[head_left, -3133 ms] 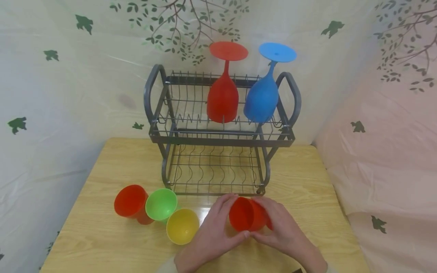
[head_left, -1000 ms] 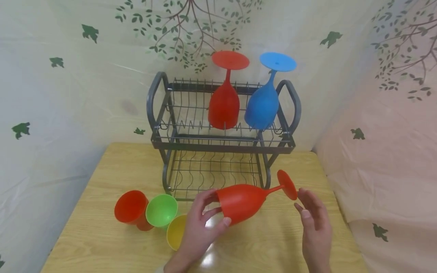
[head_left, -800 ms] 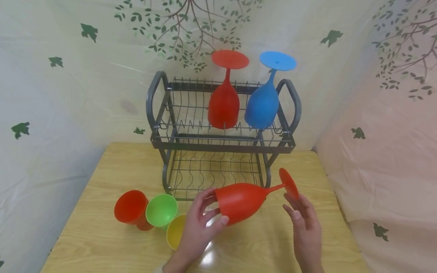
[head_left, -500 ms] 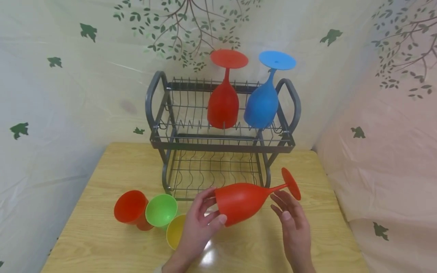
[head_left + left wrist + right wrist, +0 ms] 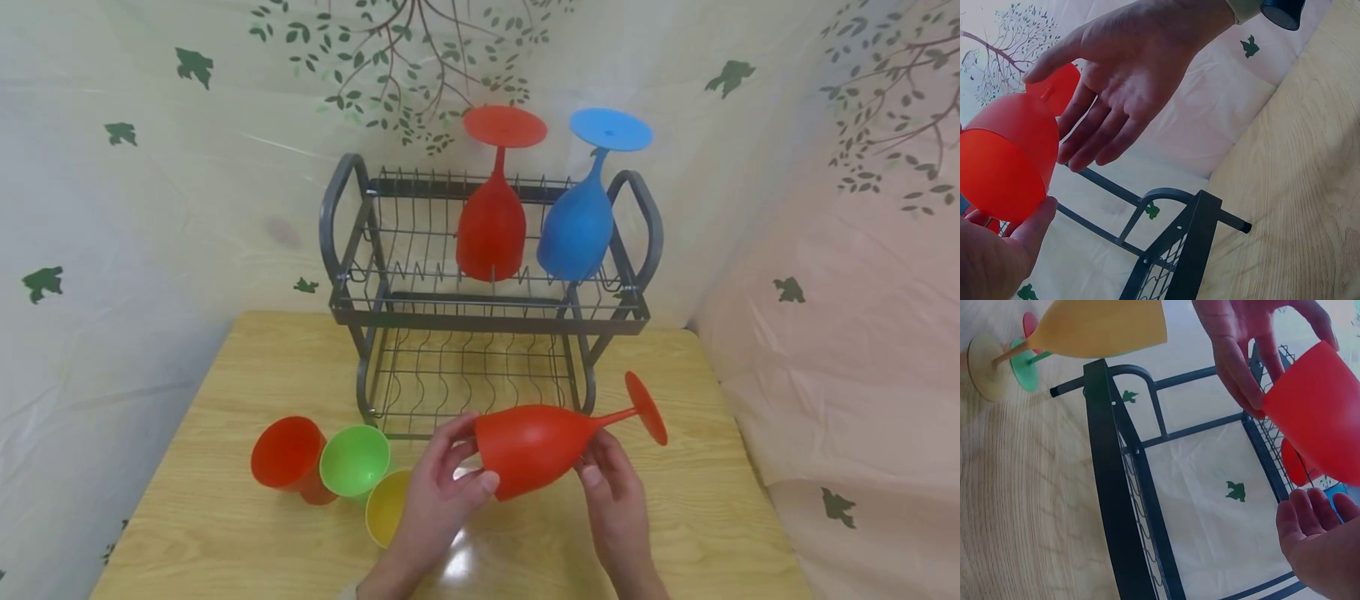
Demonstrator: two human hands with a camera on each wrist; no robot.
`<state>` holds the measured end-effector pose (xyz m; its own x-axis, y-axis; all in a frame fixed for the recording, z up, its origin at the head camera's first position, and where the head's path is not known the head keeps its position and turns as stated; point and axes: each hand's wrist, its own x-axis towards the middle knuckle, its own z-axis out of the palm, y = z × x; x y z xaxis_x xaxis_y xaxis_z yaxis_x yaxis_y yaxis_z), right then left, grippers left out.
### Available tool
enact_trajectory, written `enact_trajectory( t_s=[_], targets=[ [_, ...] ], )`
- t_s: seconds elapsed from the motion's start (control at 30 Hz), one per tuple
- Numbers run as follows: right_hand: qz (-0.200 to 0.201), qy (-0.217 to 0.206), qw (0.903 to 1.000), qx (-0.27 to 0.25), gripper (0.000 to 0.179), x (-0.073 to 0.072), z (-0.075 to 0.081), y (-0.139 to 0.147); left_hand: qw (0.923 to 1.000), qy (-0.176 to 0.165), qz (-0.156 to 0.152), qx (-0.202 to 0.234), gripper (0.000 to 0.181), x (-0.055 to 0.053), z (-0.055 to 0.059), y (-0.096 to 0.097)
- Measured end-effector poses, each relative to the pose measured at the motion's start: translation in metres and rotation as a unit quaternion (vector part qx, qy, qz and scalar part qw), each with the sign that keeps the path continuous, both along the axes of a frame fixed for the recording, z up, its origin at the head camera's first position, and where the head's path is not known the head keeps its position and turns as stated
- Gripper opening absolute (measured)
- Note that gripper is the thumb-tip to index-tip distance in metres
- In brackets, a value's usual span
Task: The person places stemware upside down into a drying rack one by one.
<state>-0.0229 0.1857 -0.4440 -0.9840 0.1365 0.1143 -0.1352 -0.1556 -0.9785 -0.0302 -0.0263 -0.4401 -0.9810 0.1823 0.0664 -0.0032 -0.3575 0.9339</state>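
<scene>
A red plastic goblet (image 5: 528, 450) is held sideways above the table, its mouth to the left and its foot to the right. My left hand (image 5: 435, 508) grips it at the rim, with the thumb on the near side. Close to where bowl meets stem is my right hand (image 5: 618, 504). In the left wrist view the fingers of that right hand (image 5: 1132, 75) are extended and loosely bent, not wrapped round the goblet. The right wrist view has the right hand's fingers (image 5: 1310, 512) near the bowl; whether they touch it I cannot tell.
A black two-tier dish rack (image 5: 487, 319) stands behind the hands. An upside-down red goblet (image 5: 491, 225) and a blue goblet (image 5: 576, 221) sit on its upper tier. At left on the wooden table (image 5: 247, 533) stand red (image 5: 283, 454), green (image 5: 354, 461) and yellow (image 5: 386, 508) goblets.
Both hands were round the goblet at first; then the left held it sideways with the right beyond the foot. The right hand has since moved left along the stem to the bowl.
</scene>
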Motion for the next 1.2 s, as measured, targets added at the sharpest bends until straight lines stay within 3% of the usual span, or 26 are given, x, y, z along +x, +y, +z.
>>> enact_trajectory(
  t_s=[0.23,0.5,0.83,1.07,1.2],
  targets=[
    [0.000,-0.028,0.9993,0.026,0.037,-0.001,0.003,-0.007,0.9998,-0.020,0.008,-0.005,0.066,0.002,0.002,0.001],
    [0.011,-0.027,0.9994,0.018,0.041,0.000,0.005,-0.011,0.9999,-0.010,0.005,-0.005,0.066,0.001,0.001,-0.001],
    [0.029,-0.059,0.9978,-0.005,0.054,-0.001,0.009,-0.018,0.9996,-0.028,0.008,-0.002,0.066,0.002,0.003,-0.002],
    [0.050,-0.020,0.9983,-0.024,0.058,0.000,0.013,-0.022,0.9988,-0.032,-0.007,0.037,0.062,0.000,0.000,-0.004],
    [0.050,0.008,0.9986,-0.016,0.061,-0.001,0.018,-0.021,0.9994,-0.022,-0.019,0.017,0.062,-0.001,0.002,-0.005]
  ],
)
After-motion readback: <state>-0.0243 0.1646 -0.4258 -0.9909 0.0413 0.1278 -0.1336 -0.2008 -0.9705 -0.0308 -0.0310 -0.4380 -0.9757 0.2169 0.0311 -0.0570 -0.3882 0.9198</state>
